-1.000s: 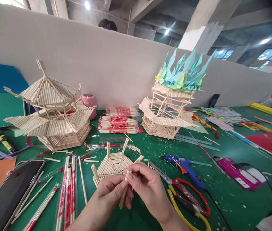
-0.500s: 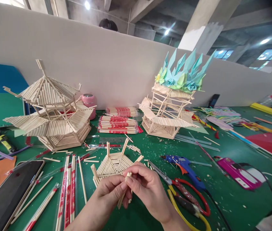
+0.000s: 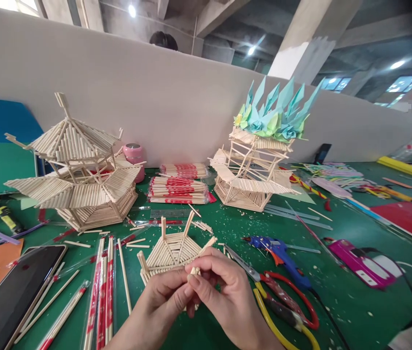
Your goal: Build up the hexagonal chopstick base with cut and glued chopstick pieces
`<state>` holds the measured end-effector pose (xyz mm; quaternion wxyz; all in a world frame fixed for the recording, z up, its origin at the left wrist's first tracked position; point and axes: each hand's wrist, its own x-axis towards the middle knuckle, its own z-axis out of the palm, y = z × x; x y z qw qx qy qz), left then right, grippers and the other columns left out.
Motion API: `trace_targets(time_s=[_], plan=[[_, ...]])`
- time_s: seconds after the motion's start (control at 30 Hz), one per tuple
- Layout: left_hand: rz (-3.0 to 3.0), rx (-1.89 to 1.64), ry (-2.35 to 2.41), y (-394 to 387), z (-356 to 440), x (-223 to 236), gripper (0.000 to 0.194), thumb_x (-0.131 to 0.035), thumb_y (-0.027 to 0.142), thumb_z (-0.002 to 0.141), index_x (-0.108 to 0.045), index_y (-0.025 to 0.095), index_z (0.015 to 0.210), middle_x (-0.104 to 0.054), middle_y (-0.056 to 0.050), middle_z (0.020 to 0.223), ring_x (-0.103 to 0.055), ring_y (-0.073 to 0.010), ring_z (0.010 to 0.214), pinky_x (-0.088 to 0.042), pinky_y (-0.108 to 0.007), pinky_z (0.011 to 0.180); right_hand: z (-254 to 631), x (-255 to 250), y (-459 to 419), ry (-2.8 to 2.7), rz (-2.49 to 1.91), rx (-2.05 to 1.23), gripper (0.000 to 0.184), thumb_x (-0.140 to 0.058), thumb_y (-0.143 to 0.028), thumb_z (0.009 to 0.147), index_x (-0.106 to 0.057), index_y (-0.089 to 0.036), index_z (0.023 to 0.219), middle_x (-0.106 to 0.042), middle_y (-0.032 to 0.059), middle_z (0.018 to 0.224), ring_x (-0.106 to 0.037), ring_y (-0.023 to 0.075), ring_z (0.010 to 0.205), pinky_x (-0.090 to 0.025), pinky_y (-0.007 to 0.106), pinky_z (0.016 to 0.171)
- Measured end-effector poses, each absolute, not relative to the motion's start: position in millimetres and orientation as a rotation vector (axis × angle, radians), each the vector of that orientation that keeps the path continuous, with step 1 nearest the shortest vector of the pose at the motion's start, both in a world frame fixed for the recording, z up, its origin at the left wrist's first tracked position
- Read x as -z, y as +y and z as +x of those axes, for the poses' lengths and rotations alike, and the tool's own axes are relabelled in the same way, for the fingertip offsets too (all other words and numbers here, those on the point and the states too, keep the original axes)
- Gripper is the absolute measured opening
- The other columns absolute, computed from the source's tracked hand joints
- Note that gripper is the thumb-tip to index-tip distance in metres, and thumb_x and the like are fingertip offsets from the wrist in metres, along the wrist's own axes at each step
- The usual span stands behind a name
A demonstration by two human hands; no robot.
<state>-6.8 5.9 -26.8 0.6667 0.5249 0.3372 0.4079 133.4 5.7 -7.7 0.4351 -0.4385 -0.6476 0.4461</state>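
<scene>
Between the fingertips of both hands is a small bundle of short wooden sticks (image 3: 196, 271), its pale ends pointing up. My left hand (image 3: 165, 296) pinches it from the left, and my right hand (image 3: 224, 289) closes on it from the right with the thumb across the front. The bundle's lower part is mostly covered by the fingers. Just behind the hands lies a flat hexagonal stick base (image 3: 171, 250) with several short posts standing at its corners; its near side is hidden by my hands.
A stick pavilion (image 3: 78, 180) stands left, another with blue paper folds (image 3: 255, 182) right. Wrapped chopsticks (image 3: 179, 189) lie between them. A blue hot glue gun (image 3: 279, 250), scissors (image 3: 304, 304) and yellow-handled pliers (image 3: 275, 321) lie right; a phone (image 3: 20, 291) lies left.
The bundle has tipped slightly within the fingers, and its lower ends show less than before. Both hands stay in nearly the same place; other things on the table have not moved.
</scene>
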Motion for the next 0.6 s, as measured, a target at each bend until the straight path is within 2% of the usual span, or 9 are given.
trace_targets(time_s=[0.2, 0.33, 0.5, 0.6], plan=[[1.247, -0.938, 0.728, 4, -12, 25, 0.026, -0.054, 0.041, 0.080, -0.069, 0.021, 0.071, -0.058, -0.001, 0.066, -0.050, -0.0136, 0.066, -0.041, -0.023, 0.062, 133, -2, 2, -1.756, -1.029, -0.884, 0.010, -0.056, -0.020, 0.080, -0.065, -0.015, 0.079, -0.055, 0.0029, 0.069, -0.057, 0.0145, 0.063, -0.047, 0.024, 0.054], [1.269, -0.912, 0.701, 6, -14, 22, 0.023, -0.054, 0.040, 0.080, -0.070, 0.025, 0.083, -0.063, -0.001, 0.072, -0.052, -0.0149, 0.070, -0.043, -0.024, 0.067, 134, -4, 2, -1.809, -1.002, -0.795, 0.008, -0.058, -0.019, 0.078, -0.065, -0.016, 0.077, -0.054, 0.0023, 0.068, -0.054, 0.0130, 0.061, -0.044, 0.023, 0.053], [1.406, -0.902, 0.721, 7, -16, 20, 0.020, -0.050, 0.033, 0.084, -0.067, 0.024, 0.083, -0.061, -0.001, 0.076, -0.052, -0.0144, 0.073, -0.042, -0.024, 0.070, 137, -7, 2, -1.713, -1.018, -1.043, 0.015, -0.053, -0.026, 0.082, -0.066, -0.019, 0.083, -0.055, 0.0024, 0.073, -0.052, 0.0131, 0.064, -0.043, 0.024, 0.056], [1.515, -0.881, 0.767, 7, -19, 20, 0.021, -0.047, 0.029, 0.086, -0.064, 0.020, 0.078, -0.057, -0.001, 0.074, -0.051, -0.0138, 0.072, -0.042, -0.023, 0.067, 138, -9, 4, -1.668, -1.020, -1.168, 0.022, -0.049, -0.028, 0.086, -0.067, -0.019, 0.077, -0.056, 0.0019, 0.070, -0.052, 0.0136, 0.067, -0.044, 0.025, 0.059]])
